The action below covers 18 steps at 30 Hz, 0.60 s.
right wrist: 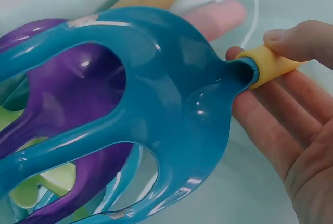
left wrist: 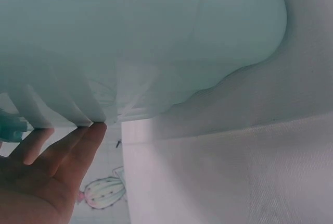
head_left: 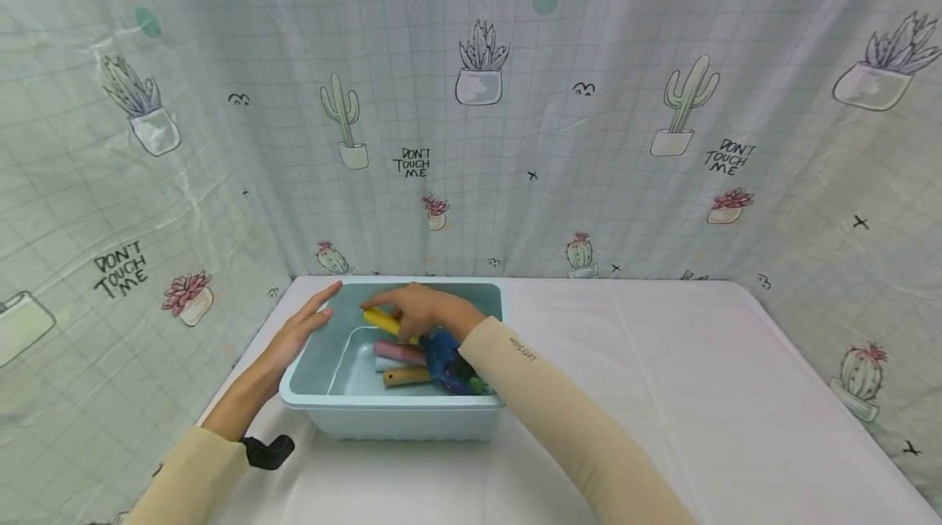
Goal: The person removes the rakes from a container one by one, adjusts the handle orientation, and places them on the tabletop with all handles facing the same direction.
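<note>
A pale blue plastic basin [head_left: 401, 420] stands on the white table. My left hand [head_left: 294, 338] rests with straightened fingers against its left rim; in the left wrist view the fingertips [left wrist: 96, 130] touch the outer wall. Inside the basin, my right hand [head_left: 421, 308] grips the yellow handle [head_left: 381, 320] of a toy tool, thumb on one side and fingers on the other. That tool's blue head [right wrist: 177, 99], fork-like with wide slots, lies over a purple piece [right wrist: 78, 73] and a green piece [right wrist: 60, 177]. Pink [head_left: 397, 352] and tan [head_left: 407, 378] handles lie beside it.
The white tabletop [head_left: 625, 361] stretches to the right of the basin. A cactus-print curtain [head_left: 515, 141] hangs behind and along both sides. The basin stands near the table's left edge. A black wrist strap [head_left: 268, 453] sits on the left arm.
</note>
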Tool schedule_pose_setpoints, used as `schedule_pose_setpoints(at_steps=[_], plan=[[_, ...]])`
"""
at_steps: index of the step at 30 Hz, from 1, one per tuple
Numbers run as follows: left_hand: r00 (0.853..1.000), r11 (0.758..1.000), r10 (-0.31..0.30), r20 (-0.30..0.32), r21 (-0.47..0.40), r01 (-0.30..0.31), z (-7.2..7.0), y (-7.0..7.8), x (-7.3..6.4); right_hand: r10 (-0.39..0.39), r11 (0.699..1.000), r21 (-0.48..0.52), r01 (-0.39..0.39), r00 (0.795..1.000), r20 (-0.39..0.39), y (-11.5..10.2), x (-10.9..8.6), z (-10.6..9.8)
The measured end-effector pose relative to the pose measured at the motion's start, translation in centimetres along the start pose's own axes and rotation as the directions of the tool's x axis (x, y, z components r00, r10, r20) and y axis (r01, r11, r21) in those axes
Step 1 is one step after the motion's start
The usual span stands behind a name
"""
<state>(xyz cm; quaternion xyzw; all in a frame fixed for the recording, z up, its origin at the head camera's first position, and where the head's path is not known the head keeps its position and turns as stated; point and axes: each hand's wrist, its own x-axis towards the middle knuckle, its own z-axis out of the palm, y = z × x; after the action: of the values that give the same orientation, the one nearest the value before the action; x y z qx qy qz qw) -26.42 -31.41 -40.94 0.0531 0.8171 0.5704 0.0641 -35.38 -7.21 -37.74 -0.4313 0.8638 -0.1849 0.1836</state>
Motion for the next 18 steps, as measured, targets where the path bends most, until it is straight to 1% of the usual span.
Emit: schedule_pose_setpoints(at_steps=[3,8,12,18], plan=[[1.000,1.000,-0.003,-0.007,-0.003,0.003,0.0,0.0,0.0,-0.026,0.999,-0.030,0.026,0.999,-0.019,-0.2,-0.1,-0.2],[1.000,1.000,0.013,0.001,-0.024,-0.013,0.1,0.0,0.2,-0.034,0.996,-0.080,0.031,0.998,-0.044,-0.5,-0.5,-0.8],[1.000,1.000,0.015,-0.003,-0.021,-0.015,0.1,0.0,0.3,-0.043,0.992,-0.123,0.036,0.998,-0.053,-1.1,-0.8,-1.4],[1.000,1.000,-0.004,-0.016,-0.006,0.004,0.1,0.0,0.2,-0.061,0.994,-0.092,0.055,0.996,-0.065,-2.5,-1.8,-3.2]])
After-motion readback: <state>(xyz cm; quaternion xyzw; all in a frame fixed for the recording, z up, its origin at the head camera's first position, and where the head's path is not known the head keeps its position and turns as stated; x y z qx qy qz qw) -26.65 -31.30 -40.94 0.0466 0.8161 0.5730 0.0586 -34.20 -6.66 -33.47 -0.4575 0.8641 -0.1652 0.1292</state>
